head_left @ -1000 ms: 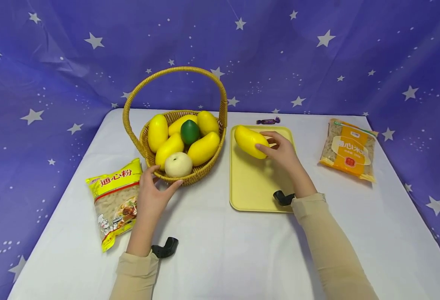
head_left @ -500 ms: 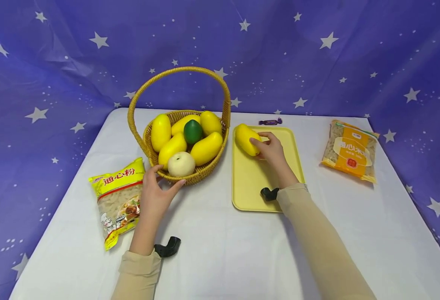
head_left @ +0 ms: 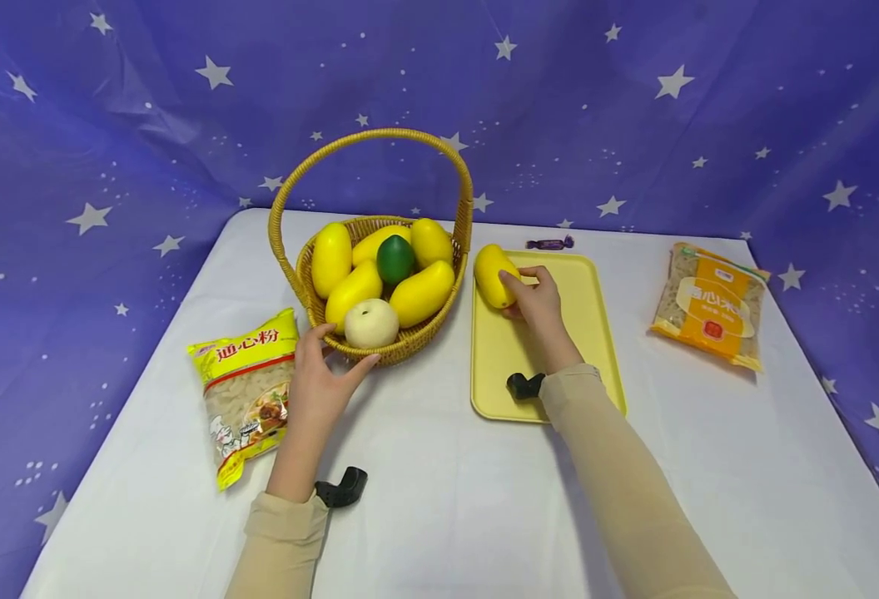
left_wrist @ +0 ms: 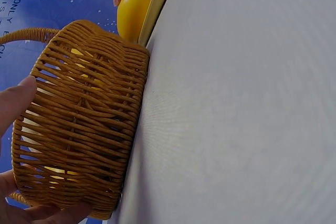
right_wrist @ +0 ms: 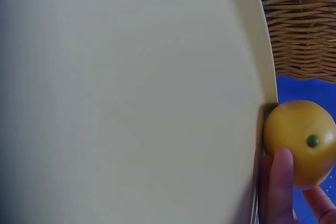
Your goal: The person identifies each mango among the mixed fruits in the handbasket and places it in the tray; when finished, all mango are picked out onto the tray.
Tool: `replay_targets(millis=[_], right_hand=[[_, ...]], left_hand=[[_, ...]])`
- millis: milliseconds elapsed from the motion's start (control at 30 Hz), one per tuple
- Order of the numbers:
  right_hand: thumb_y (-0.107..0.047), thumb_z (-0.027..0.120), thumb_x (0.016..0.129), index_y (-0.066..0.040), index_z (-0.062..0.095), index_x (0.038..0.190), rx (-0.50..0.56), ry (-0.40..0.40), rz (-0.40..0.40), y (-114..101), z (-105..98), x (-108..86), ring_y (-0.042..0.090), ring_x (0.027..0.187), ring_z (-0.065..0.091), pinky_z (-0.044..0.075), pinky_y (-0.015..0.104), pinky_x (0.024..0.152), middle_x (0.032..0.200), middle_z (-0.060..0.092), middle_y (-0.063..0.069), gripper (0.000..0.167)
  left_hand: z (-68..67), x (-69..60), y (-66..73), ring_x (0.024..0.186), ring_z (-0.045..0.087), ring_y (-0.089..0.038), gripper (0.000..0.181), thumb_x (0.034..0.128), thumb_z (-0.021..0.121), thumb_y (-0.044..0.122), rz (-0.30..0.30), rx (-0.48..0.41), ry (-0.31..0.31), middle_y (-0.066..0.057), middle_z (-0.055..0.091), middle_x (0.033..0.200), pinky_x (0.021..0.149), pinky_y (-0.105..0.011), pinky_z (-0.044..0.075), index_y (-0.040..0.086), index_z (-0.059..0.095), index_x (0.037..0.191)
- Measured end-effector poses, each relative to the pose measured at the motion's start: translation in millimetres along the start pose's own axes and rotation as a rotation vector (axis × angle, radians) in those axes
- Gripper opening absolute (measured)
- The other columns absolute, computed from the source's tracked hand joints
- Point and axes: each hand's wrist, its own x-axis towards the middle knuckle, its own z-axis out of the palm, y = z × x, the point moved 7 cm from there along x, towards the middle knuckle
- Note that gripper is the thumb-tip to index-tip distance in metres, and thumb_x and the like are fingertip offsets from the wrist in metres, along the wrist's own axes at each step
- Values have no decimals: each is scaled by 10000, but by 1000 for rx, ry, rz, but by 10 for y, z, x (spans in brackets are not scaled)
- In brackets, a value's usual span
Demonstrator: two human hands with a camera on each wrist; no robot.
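Mango (head_left: 495, 276): at tray (head_left: 510, 358), eleven o'clock.
Right hand (head_left: 539, 302): fingers pinching it.
Left hand (head_left: 321, 384): fingers spread, gripping basket (head_left: 414, 343) at seven o'clock.
Progress: I judge placing nearly done, release outstanding; five mangoes (head_left: 422, 294) basketed.

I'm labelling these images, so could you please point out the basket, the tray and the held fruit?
Basket (left_wrist: 84, 124): left wrist view, on its woven side.
Tray (head_left: 580, 324): head view, on its bare right part.
Held fruit (right_wrist: 300, 132): right wrist view, on its rounded end.
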Motion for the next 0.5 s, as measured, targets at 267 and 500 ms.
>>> replay_targets(millis=[267,500], right_hand=[[-396,745,838,-97,449,1312,-50,-45,37,0,-20,-33,180,578,604,556,289,580,936,530,102,634],[-409,730,849,-119,402,1388,-139,-80,33,-14,-51,-58,222,742,622,564,329,713,1030,520,115,694]], left_hand=[[19,-8,-5,1226,468,-322,895,761,722,608,-1,2,-4,-152,318,1437,960,-509,405,120,347,1411],[1,-15,1,1221,478,-321,889,758,725,610,6,2,13,-144,322,1436,946,-511,416,134,351,1409]])
